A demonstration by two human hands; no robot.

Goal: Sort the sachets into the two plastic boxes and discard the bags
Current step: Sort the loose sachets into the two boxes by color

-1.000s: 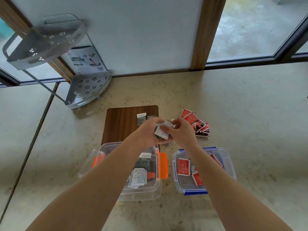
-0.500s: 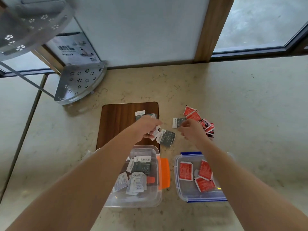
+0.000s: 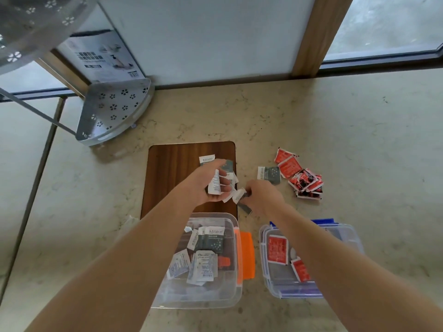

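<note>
My left hand (image 3: 203, 182) hovers over the wooden board (image 3: 172, 164), holding a few white-and-grey sachets (image 3: 215, 185). Right beside it, my right hand (image 3: 263, 196) pinches another grey sachet (image 3: 241, 196). A clear box with orange clips (image 3: 236, 293) stands near me and holds several white and grey sachets. To its right, the blue-clipped box (image 3: 271, 286) holds red sachets (image 3: 277, 249). A pile of red sachets (image 3: 302, 177) lies on the counter at the right, with one grey sachet (image 3: 269, 174) just left of it. More grey sachets (image 3: 207, 159) rest on the board.
A grey perforated corner rack (image 3: 112, 111) stands at the back left with a printed card (image 3: 100, 58) behind it. A window and wooden frame (image 3: 316, 34) run along the back. A seam in the counter (image 3: 36, 178) runs down the left.
My right hand has left the lone grey sachet on the counter and come back to my left hand, pinching a sachet. My left hand now holds its sachets more upright.
</note>
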